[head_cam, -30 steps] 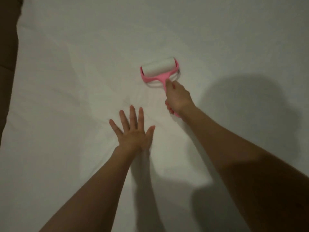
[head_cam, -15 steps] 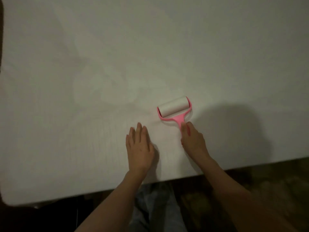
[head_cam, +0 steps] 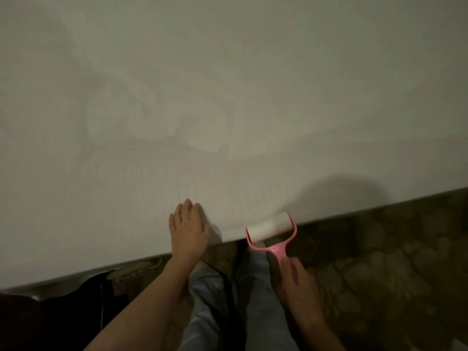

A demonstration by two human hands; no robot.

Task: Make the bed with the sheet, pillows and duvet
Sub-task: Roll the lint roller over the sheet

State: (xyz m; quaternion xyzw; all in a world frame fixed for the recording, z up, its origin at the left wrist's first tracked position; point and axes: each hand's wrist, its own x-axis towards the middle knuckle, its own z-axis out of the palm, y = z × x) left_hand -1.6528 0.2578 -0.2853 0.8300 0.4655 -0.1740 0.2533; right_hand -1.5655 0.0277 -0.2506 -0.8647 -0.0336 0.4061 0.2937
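1. The white sheet (head_cam: pixel 228 84) covers the bed and fills the top and middle of the view. It looks mostly smooth, with some soft creases in the middle.
2. The near edge of the sheet runs across the view, lower on the left and higher on the right.
3. The left hand (head_cam: pixel 188 230) lies flat on the sheet, right by the near edge.
4. Its fingers (head_cam: pixel 187 207) are straight and close together. They point away from the person, onto the sheet. They hold nothing. The sheet is under them.
5. The right hand (head_cam: pixel 300 287) is off the sheet, on the person's side of the edge, over the floor.
6. Its fingers are curled round the pink handle of a roller (head_cam: pixel 271 230). The thumb lies along the handle.
7. The white roll of the roller sits right at the edge of the sheet, to the right of the left hand. I cannot tell if the roll touches the sheet.
8. The roller's handle points back from the sheet edge to the right hand.
9. Below the sheet edge are the person's legs in pale blue trousers (head_cam: pixel 210 300), between the two arms.
10. The floor (head_cam: pixel 379 262) to the right of the legs is dark and blotchy.
11. Something dark (head_cam: pixel 50 320) is under the sheet edge at the lower left. It is too dim to tell what it is.
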